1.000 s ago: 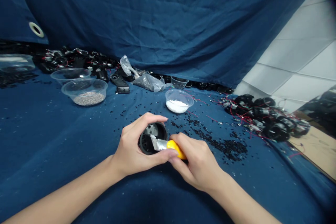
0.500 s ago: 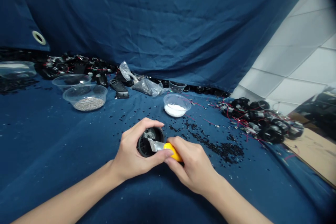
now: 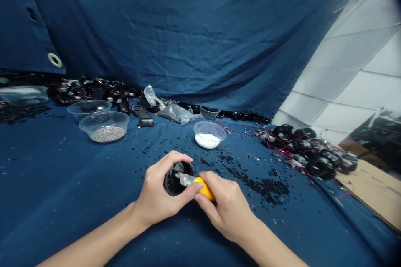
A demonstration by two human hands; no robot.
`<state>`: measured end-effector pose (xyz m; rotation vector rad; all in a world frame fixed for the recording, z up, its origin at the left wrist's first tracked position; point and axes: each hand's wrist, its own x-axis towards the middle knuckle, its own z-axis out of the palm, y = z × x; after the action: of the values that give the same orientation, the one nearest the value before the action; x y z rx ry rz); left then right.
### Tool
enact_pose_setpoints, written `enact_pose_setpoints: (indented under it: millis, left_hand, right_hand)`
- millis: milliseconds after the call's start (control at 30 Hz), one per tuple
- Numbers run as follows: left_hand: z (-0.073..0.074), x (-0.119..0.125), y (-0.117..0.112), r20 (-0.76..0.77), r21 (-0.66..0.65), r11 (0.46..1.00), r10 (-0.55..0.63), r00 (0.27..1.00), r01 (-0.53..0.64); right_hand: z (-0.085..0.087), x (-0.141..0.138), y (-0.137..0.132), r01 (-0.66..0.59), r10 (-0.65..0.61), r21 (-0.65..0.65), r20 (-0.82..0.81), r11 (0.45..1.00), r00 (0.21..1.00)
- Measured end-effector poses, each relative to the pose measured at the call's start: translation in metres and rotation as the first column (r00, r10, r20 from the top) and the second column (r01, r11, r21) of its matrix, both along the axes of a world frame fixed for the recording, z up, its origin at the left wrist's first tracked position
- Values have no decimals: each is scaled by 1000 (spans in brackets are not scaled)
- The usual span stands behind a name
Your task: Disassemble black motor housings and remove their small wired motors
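Housing (image 3: 173, 183), round, black, hollow, yellow-handled knife (image 3: 204, 190) at mouth

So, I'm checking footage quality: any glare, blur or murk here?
Head view: a glint on the clear bowl behind the grey-filled one; head view, the black cup is dim inside, detail hard to read; head view, the right background is soft, upper right corner dark.

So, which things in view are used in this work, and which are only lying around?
In use:
hollow round black plastic part, in the left hand
yellow-handled tool with metal blade, in the right hand

Apparently lying about:
clear plastic bowl with white contents, untouched
small black scattered pieces
heap of round black parts
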<state>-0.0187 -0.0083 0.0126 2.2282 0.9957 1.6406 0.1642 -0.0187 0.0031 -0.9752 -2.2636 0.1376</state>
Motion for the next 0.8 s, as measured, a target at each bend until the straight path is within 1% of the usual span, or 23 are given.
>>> enact_pose_setpoints:
  millis: [200, 367, 467, 600, 800]
  left_hand:
    - [-4, -3, 2, 4, 3, 999, -47, 999, 47]
    - [-5, -4, 4, 4, 15, 997, -75, 997, 75]
    - [-4, -4, 4, -7, 13, 997, -76, 997, 76]
    - [-2, -3, 4, -11, 42, 995, -95, 995, 95]
    - [-5, -3, 3, -2, 40, 995, -95, 995, 95]
  right_hand:
    - [3, 2, 2, -59, 57, -85, -16, 995, 998]
    - [5, 3, 3, -67, 65, -128, -14, 990, 998]
    - [5, 3, 2, -78, 76, -129, -17, 989, 997]
    - [5, 3, 2, -82, 81, -131, -9, 988, 997]
    - [1, 5, 4, -75, 77, -109, 16, 991, 997]
